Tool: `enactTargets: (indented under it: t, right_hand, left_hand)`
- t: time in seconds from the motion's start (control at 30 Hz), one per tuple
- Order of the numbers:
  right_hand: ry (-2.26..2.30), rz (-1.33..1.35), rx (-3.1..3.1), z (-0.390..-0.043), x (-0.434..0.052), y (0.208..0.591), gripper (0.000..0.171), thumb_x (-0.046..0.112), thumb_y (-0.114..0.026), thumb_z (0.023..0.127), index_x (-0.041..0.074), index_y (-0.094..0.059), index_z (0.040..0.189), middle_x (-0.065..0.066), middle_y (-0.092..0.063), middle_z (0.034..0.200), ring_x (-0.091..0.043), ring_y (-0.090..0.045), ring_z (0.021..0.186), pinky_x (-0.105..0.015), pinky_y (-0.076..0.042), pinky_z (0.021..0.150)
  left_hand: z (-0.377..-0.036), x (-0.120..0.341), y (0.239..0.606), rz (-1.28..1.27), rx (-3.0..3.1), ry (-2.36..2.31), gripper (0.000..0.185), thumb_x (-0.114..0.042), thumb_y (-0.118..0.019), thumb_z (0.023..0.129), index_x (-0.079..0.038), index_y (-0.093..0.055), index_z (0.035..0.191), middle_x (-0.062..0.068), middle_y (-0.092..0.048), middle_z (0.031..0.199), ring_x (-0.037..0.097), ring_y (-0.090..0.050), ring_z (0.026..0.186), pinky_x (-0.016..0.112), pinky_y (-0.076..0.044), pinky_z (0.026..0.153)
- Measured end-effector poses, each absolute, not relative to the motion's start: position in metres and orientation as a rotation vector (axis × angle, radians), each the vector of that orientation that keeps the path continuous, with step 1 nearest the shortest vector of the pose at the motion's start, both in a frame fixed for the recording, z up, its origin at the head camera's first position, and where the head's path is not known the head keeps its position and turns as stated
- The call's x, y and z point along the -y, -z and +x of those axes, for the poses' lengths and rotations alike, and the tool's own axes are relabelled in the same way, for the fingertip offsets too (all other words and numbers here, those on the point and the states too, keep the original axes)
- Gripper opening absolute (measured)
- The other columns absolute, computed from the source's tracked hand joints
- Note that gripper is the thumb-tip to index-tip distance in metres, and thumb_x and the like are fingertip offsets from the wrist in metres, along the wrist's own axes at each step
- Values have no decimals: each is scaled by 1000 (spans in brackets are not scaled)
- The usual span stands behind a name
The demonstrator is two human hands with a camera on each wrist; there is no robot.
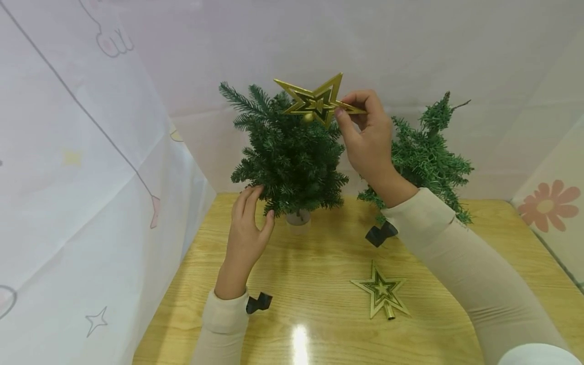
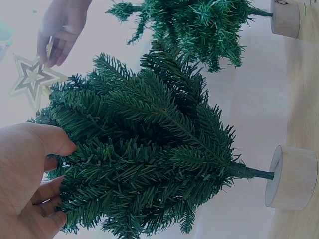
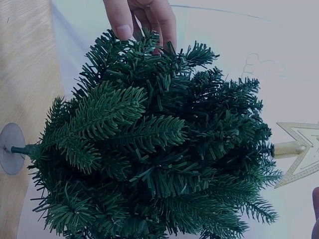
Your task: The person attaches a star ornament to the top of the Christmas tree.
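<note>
Gold five-pointed star (image 1: 318,104) up in my right hand (image 1: 371,137), one point pinched between thumb and fingers. Shiny rim, smaller star outlines nested inside, short gold tube (image 3: 288,149) underneath. Star's roughly upright, tube aimed down right at treetop; honestly can't tell if it's seated.

Tree (image 1: 292,152) = little bushy dark green thing, standing upright on wood table (image 1: 315,263). Short stem, round pale base (image 2: 294,179), couple longer sprigs poking out upper left. My left hand (image 1: 248,220) touching branches, left side.
</note>
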State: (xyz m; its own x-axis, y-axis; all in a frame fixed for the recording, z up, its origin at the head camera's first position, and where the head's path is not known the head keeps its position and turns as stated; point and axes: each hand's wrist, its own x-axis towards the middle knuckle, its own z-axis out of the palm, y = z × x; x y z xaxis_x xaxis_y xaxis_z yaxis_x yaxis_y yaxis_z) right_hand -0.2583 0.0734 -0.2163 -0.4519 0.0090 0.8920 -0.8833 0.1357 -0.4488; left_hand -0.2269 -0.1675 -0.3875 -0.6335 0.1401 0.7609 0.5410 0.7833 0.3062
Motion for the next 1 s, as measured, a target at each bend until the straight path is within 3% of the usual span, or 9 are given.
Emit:
enactTargets:
  t: [1.0]
  right_hand:
    - [-1351,914,1635,-262,-72,211,15,0,-54,88,-12,-52,97,-20,-55,95,-31,-59,84,-38,-49,78]
  left_hand:
    - [-226,167,385,-522,2187,679,56,-15,-59,85,-9,-38,137,11,-38,135,29,-30,128,40,-27,103]
